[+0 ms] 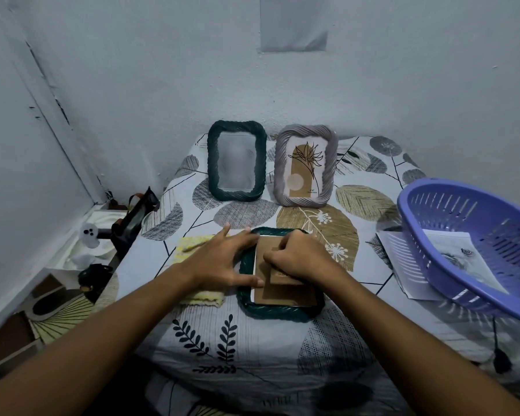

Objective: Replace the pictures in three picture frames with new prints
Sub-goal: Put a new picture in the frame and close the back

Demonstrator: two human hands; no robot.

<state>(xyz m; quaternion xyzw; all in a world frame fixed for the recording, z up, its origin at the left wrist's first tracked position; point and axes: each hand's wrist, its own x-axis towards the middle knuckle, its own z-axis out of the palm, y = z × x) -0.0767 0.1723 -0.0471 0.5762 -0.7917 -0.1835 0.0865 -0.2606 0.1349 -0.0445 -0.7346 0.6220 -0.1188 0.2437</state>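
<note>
A dark green rope-edged frame point(278, 310) lies face down on the patterned cloth in front of me, its brown backing board point(288, 294) showing. My left hand point(222, 259) rests spread on the frame's left edge with fingers straight. My right hand point(297, 255) has its fingers curled over the board's brown stand flap point(282, 279). Against the wall stand a second dark green frame point(237, 160) with a pale, blurred picture and a grey frame point(306, 165) with a plant drawing.
A purple slotted basket point(475, 244) sits tilted at the right on paper prints point(403, 259). A yellow cloth point(192, 246) lies under my left hand. Left of the table, on the floor, are boxes, a dark bag point(135, 217) and small clutter.
</note>
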